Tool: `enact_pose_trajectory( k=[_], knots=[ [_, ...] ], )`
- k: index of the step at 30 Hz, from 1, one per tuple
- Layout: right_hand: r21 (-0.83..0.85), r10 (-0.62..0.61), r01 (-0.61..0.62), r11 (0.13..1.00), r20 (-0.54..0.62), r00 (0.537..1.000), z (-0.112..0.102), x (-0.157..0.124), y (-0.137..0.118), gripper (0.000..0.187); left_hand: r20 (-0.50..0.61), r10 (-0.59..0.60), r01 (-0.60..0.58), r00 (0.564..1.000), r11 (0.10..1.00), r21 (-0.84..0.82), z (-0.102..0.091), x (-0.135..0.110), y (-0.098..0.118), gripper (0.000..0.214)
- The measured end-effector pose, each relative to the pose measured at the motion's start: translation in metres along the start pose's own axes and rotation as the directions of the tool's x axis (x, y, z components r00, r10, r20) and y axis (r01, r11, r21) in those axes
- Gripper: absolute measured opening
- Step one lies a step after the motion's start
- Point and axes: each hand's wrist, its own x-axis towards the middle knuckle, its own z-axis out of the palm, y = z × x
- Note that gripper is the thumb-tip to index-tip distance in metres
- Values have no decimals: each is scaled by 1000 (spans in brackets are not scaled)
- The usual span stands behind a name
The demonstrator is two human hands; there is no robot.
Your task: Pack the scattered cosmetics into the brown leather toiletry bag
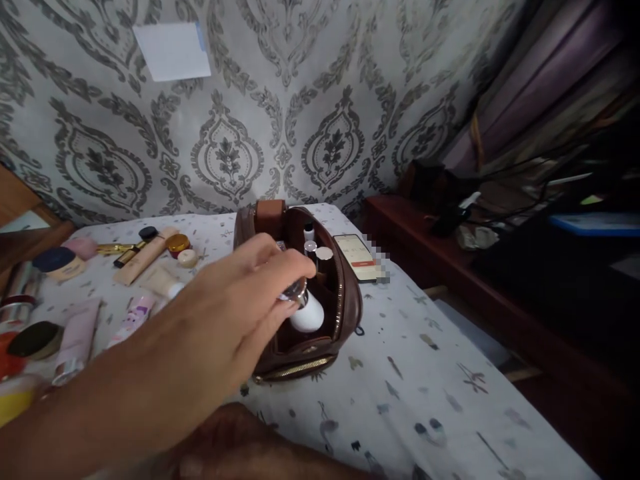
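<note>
My left hand (243, 293) reaches over an unzipped brown leather cosmetic bag (353, 303). Thumb and fingers pinch the shiny silver cap of a white bottle (309, 316), which is tilted and partly inside the bag. Behind it in the bag stand a small bottle with a black cap (309, 231), a silver-capped item (311, 247) and an item with a pale round top (325, 253). A shaded shape at the bottom edge appears to be my right hand (225, 433); its fingers are not clear.
Left of the bag lie a pink tube (79, 330), a beige tube (143, 259), a gold-lidded jar (178, 244) and several other cosmetics on a patterned sheet (400, 373). A phone (357, 257) lies right of the bag. A dark red wooden ledge (480, 320) runs along the right.
</note>
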Motion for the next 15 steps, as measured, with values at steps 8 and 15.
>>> enact_pose_trajectory(
  k=[8, 15],
  knots=[
    [-22, 9, -9, 1000, 3, 1000, 5, 4, 2, 54, 267, 100, -110, 959, 994, 22, 23, 26, 7, 22],
    [-90, -13, 13, 996, -2, 1000, 12, 3, 3, 51, 367, 77, -135, 927, 981, 137, 38, 37, 9, 18]
  ],
)
